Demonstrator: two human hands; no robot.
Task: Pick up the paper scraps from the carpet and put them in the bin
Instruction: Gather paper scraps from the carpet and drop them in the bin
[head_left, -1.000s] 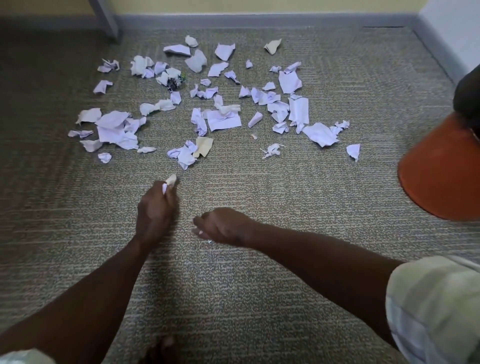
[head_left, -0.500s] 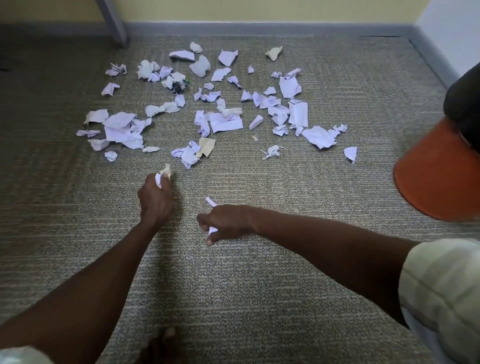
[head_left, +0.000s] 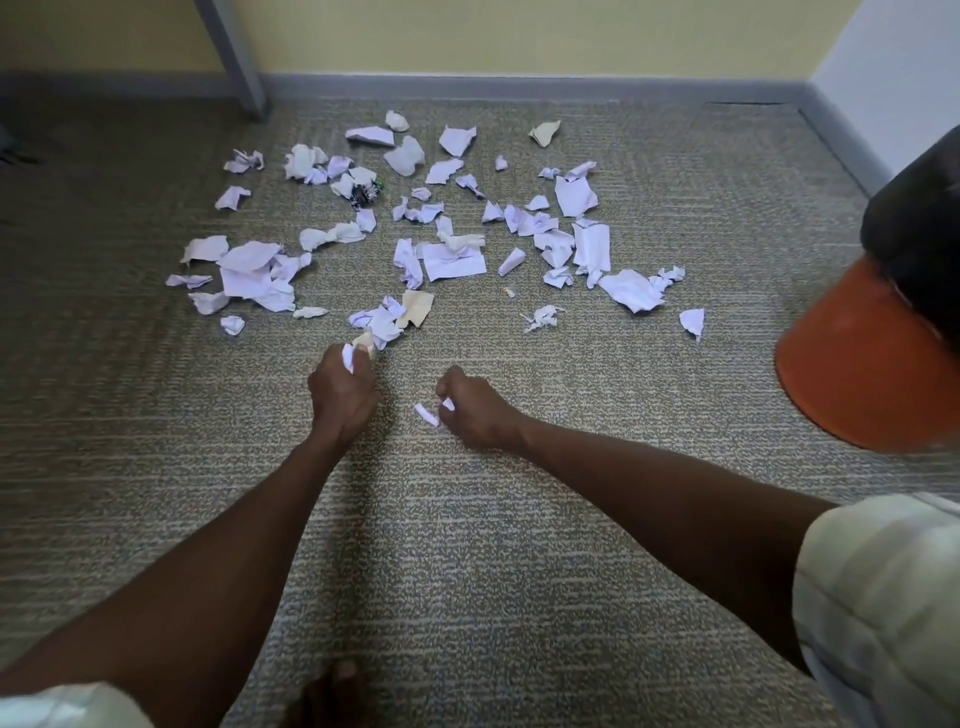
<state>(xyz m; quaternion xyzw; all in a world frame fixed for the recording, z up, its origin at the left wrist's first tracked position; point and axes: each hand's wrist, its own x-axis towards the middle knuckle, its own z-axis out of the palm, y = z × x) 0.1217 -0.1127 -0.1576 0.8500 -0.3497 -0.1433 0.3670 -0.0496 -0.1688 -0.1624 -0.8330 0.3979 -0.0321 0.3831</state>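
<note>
Several white and pale purple paper scraps (head_left: 452, 260) lie scattered over the grey carpet (head_left: 519, 545) ahead of me. My left hand (head_left: 343, 389) is curled round a small bunch of scraps (head_left: 358, 349) that stick out at its top, just short of the nearest heap (head_left: 384, 319). My right hand (head_left: 475, 408) is curled just above the carpet and holds a small white scrap (head_left: 428, 414) that pokes out at its left side. The orange bin (head_left: 872, 374) with a dark inside lies tipped on the carpet at the right edge.
A grey table leg (head_left: 234, 57) stands at the far left by the yellow wall. A grey skirting board (head_left: 519, 85) runs along the back and the right corner. A small dark crumpled object (head_left: 363, 193) lies among the far scraps. My foot (head_left: 332, 696) shows at the bottom.
Both hands have moved forward toward the scraps. My right hand has picked a small white scrap off the carpet and curled round it. The left keeps hold of its scraps.
</note>
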